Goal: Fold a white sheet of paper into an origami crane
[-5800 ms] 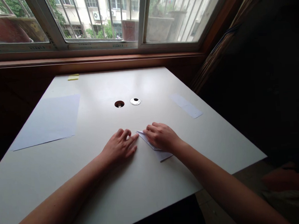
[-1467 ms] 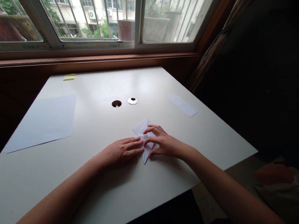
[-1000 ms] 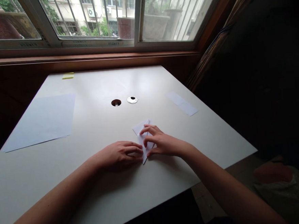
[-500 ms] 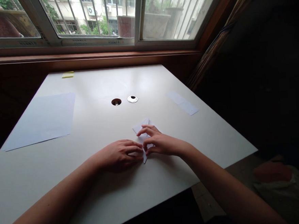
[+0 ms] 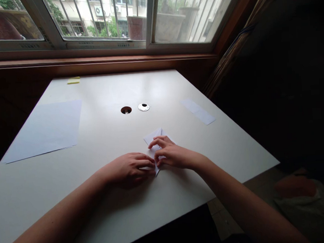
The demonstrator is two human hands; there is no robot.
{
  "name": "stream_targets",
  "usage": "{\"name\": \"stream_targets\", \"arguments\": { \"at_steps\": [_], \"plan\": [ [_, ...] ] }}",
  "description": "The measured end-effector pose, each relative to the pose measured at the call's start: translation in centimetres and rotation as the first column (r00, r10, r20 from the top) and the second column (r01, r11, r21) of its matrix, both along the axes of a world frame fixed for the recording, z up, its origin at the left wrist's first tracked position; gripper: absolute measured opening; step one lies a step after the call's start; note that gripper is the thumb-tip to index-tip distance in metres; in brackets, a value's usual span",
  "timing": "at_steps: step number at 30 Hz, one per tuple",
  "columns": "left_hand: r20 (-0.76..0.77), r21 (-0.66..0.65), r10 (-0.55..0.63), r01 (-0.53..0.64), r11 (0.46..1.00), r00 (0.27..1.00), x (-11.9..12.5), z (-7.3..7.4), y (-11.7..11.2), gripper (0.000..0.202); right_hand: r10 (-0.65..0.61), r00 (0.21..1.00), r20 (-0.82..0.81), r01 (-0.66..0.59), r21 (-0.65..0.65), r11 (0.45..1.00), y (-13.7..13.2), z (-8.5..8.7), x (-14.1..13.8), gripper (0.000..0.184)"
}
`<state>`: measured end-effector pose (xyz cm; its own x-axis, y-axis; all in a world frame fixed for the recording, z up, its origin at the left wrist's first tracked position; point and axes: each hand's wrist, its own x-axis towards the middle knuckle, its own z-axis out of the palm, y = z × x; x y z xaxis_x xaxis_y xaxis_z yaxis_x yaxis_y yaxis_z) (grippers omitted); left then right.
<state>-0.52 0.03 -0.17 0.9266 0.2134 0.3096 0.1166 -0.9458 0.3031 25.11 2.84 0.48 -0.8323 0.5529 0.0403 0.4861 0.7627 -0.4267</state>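
Observation:
A small folded piece of white paper [image 5: 153, 134] lies on the white table, with a pointed flap at its near end. My left hand [image 5: 132, 167] is at the left side of that near point, its fingertips closed against the paper's edge. From the right, my right hand [image 5: 168, 150] reaches over the paper, with thumb and fingers bent and pinching at the same near part. Its other fingers rest across the middle of the folded paper and hide much of it.
White paper sheets [image 5: 46, 129] lie on the left of the table [image 5: 110, 132]. A creased paper strip [image 5: 198, 112] is on the right. Farther back are a round cable hole [image 5: 126, 110], its loose cover [image 5: 143, 107] and a yellow sticky pad [image 5: 73, 80]. A window runs behind.
The near tip of the folded paper has shifted slightly between the fingertips. Both hands stay in almost the same place.

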Motion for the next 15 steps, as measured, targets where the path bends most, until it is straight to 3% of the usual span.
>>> {"name": "stream_targets", "arguments": {
  "at_steps": [15],
  "plan": [
    [0.003,-0.022,0.021,-0.021,1.0,1.0,0.78,0.45,-0.53,0.039,-0.019,1.0,-0.015,0.019,-0.014,1.0,-0.21,-0.09,0.09,0.007]
  ]
}}
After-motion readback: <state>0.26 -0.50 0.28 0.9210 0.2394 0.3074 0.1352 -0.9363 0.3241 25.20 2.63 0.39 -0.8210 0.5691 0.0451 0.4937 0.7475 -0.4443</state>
